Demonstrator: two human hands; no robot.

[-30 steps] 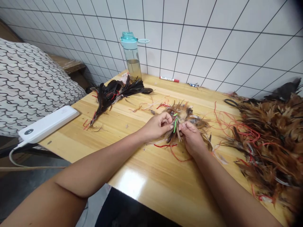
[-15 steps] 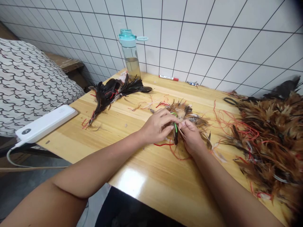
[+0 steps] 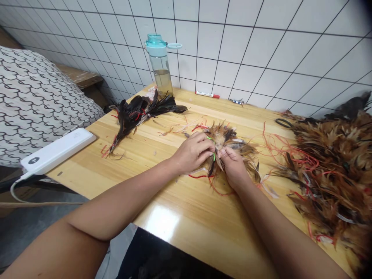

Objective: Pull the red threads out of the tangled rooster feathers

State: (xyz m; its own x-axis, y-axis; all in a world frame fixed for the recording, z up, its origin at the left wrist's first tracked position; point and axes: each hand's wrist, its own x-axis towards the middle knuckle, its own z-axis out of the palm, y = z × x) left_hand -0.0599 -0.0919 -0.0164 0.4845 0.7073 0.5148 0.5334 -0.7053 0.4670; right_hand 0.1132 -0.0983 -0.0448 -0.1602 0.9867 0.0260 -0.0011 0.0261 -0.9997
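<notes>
My left hand [image 3: 193,152] and my right hand [image 3: 235,167] meet over a small bunch of brown feathers [image 3: 229,140] on the wooden table [image 3: 180,217]. Both hands have their fingers pinched together around a thin green tie [image 3: 213,155] and the feather stems between them. A few dark feathers hang down from the pinch. Loose red strings [image 3: 213,186] lie on the table under the hands.
A large heap of brown feathers with red strings [image 3: 331,170] fills the right side. A bundle of black feathers [image 3: 139,112] lies at the back left, near a water bottle [image 3: 160,66]. A white power bank [image 3: 56,151] sits on the left edge; a red marker [image 3: 207,94] lies by the tiled wall.
The left hand's fingers have curled in over the green tie and moved closer to the right hand. The bunch has shifted only slightly.
</notes>
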